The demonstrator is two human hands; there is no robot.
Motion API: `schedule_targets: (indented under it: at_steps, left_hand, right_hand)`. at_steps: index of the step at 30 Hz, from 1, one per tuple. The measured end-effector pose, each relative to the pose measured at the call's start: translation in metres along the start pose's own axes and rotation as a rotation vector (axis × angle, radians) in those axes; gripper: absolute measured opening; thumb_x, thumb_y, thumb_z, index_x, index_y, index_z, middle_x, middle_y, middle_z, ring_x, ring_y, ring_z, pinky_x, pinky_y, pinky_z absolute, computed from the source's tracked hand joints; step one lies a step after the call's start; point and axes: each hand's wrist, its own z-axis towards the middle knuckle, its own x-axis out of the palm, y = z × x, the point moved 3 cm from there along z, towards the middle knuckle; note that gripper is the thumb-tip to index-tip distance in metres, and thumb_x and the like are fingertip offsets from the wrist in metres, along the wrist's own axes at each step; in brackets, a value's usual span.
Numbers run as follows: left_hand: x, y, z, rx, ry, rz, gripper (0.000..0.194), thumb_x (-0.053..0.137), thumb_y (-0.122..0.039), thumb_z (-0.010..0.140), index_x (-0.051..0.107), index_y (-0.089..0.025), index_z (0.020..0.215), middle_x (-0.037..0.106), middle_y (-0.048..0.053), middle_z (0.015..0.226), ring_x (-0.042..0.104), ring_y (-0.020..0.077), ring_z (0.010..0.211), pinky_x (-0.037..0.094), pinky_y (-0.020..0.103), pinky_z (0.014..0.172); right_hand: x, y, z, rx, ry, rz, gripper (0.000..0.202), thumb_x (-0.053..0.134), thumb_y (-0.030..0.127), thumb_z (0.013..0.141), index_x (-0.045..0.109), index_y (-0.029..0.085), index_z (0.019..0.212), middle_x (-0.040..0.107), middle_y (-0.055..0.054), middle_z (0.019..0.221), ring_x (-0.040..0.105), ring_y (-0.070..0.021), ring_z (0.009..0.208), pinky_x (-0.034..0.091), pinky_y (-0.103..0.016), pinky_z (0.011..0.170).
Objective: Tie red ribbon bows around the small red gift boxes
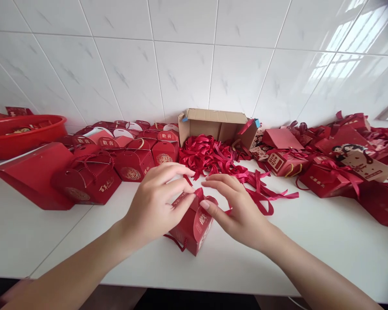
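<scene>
A small red gift box (192, 224) with pale lettering stands near the table's front, a twisted red cord hanging at its left side. A red ribbon (199, 193) is gathered at its top. My left hand (161, 200) reaches in from the left, with thumb and forefinger pinched together at the ribbon. Across from it, my right hand (237, 206) curves over the box's right side. Its thumb touches the box top by the ribbon, and its fingers are apart from the thumb. The fingers partly hide the ribbon.
Behind the box, a cardboard carton (218, 115) lies open with loose red ribbons (210, 150) spilling out. Rows of red boxes (131, 165) stand to the left, beside a red basin (56, 125). More ribboned boxes (326, 176) crowd the right. A tiled wall (181, 64) rises behind.
</scene>
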Motion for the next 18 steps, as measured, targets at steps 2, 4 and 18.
schedule_targets:
  at_steps: [2, 4, 18]
  left_hand:
    - [-0.009, -0.002, 0.004, -0.004, -0.09, 0.025, 0.008, 0.062, -0.014, 0.08, 0.062, -0.022, 0.076, 0.066, 0.004, 0.101, 0.061, 0.0212, 0.1, 0.05, 0.039, 0.09]
    - [-0.014, -0.001, 0.003, -0.063, -0.084, 0.039, 0.009, 0.063, -0.02, 0.081, 0.062, -0.022, 0.09, 0.065, 0.004, 0.102, 0.061, 0.0207, 0.1, 0.05, 0.036, 0.09]
    - [-0.001, 0.029, -0.05, -0.723, 0.168, -0.29, 0.027, 0.054, -0.044, 0.087, 0.06, -0.021, 0.101, 0.067, -0.002, 0.066, 0.058, 0.0124, 0.056, 0.044, 0.02, 0.053]
  right_hand:
    - [-0.001, 0.001, 0.009, 0.029, 0.037, 0.175, 0.012, 0.058, 0.027, 0.089, 0.065, 0.019, 0.095, 0.065, -0.008, 0.108, 0.059, -0.0206, 0.1, 0.048, -0.038, 0.09]
    - [-0.009, 0.005, 0.015, 0.066, 0.016, 0.372, 0.011, 0.059, 0.025, 0.088, 0.067, 0.018, 0.083, 0.068, -0.005, 0.092, 0.064, -0.0173, 0.087, 0.051, -0.033, 0.081]
    - [-0.028, 0.013, 0.029, 0.184, -0.075, 0.517, 0.027, 0.054, 0.028, 0.089, 0.059, 0.019, 0.064, 0.062, -0.003, 0.109, 0.057, -0.0204, 0.105, 0.043, -0.035, 0.088]
